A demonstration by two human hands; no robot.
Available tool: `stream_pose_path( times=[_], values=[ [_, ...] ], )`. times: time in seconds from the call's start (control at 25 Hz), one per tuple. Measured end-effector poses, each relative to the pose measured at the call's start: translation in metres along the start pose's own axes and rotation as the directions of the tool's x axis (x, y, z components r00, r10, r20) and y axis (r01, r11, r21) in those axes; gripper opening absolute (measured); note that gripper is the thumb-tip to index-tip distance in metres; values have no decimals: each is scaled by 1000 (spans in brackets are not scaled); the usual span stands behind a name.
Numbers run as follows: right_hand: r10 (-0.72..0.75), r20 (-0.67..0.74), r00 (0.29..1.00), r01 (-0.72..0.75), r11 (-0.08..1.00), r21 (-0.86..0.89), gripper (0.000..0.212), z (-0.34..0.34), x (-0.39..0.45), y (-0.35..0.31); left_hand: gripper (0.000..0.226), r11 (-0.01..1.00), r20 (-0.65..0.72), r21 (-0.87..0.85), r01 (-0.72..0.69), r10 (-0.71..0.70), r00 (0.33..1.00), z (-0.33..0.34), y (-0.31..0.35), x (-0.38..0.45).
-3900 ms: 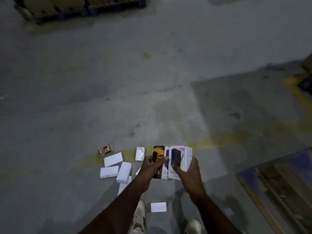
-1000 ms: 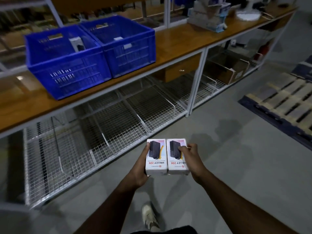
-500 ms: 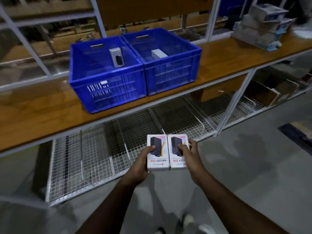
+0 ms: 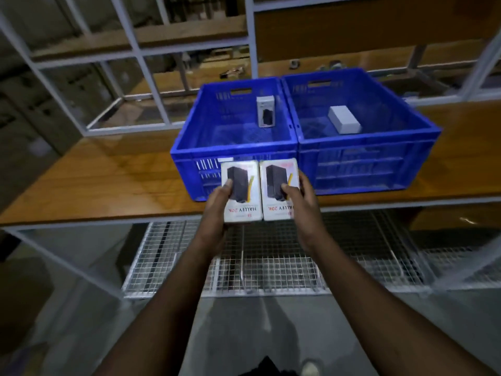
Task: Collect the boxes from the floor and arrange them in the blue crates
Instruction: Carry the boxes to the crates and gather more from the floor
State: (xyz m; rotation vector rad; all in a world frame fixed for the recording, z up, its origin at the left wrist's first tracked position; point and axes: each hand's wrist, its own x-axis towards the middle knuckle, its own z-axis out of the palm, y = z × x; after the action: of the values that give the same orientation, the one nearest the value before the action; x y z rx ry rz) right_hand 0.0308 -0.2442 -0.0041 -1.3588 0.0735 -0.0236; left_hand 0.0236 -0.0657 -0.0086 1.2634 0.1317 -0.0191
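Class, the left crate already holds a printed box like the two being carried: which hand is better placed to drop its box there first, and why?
Left, probably. The left hand holds its box directly before the left crate; the right hand sits nearer the divide between the crates.

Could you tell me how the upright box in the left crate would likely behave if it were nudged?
The upright box stands on a narrow end, so it would probably tip. It leans near the left crate wall, which may catch it. It looks like stiff cardboard, likely keeping its shape.
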Motion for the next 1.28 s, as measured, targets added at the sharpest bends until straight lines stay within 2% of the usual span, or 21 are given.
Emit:
stream_pose_path(
  times=[0.08, 0.2, 0.32, 0.44, 0.52, 0.6, 0.72, 0.76, 0.84, 0.92, 1.0, 1.08, 1.16, 1.24, 1.28],
  values=[
    [-50, 74, 996, 50, 999, 9, 52, 6, 26, -20, 34, 998, -46, -2, -64, 63, 997, 10, 26, 14],
    [-103, 191, 976, 102, 995, 13, 60, 15, 59, -48, 34, 996, -85, 62, -71, 76, 993, 15, 54, 37],
    [-136, 212, 968, 133, 991, 28, 69, 23, 87, -73, 25, 987, -89, 133, -90, 102, 991, 17, 89, 63],
    [-163, 198, 967, 165, 986, 4, 74, 35, 116, -96, 54, 977, -138, 167, -131, 155, 978, 25, 120, 89],
    [-191, 122, 974, 204, 974, -98, 72, 42, 134, -106, 54, 957, -214, 247, -153, 208, 955, 35, 132, 107],
    [-220, 36, 975, 220, 929, -297, 70, 47, 154, -108, 62, 924, -261, 351, -152, 252, 932, 40, 136, 129],
    [-196, 12, 981, 167, 801, -576, 69, 55, 175, -99, 88, 849, -205, 521, -84, 220, 954, 39, 127, 162],
    [-180, 26, 983, 154, 751, -643, 68, 57, 180, -92, 93, 814, -191, 578, -59, 205, 960, 37, 124, 172],
    [-133, 50, 990, 125, 639, -759, 67, 64, 192, -81, 88, 692, -143, 722, -21, 179, 973, 36, 117, 189],
    [-55, 55, 997, 75, 499, -863, 72, 72, 204, -72, 80, 488, -95, 873, 22, 125, 988, 33, 109, 208],
    [67, 33, 997, 9, 330, -944, 80, 81, 215, -67, 81, 312, -55, 949, 46, 22, 998, 32, 102, 221],
    [203, -7, 979, -45, 187, -981, 82, 90, 222, -65, 88, 216, -42, 974, 63, -103, 994, 32, 95, 230],
    [296, -55, 954, -85, 91, -992, 82, 93, 229, -64, 91, 129, -26, 990, 52, -200, 979, 32, 90, 236],
    [374, -56, 926, -72, 30, -997, 80, 94, 234, -64, 82, 57, 30, 998, -14, -288, 957, 28, 89, 244],
    [426, -26, 904, -38, 21, -999, 77, 94, 237, -64, 75, 53, 66, 997, -51, -334, 940, 26, 89, 247]
  ],
)
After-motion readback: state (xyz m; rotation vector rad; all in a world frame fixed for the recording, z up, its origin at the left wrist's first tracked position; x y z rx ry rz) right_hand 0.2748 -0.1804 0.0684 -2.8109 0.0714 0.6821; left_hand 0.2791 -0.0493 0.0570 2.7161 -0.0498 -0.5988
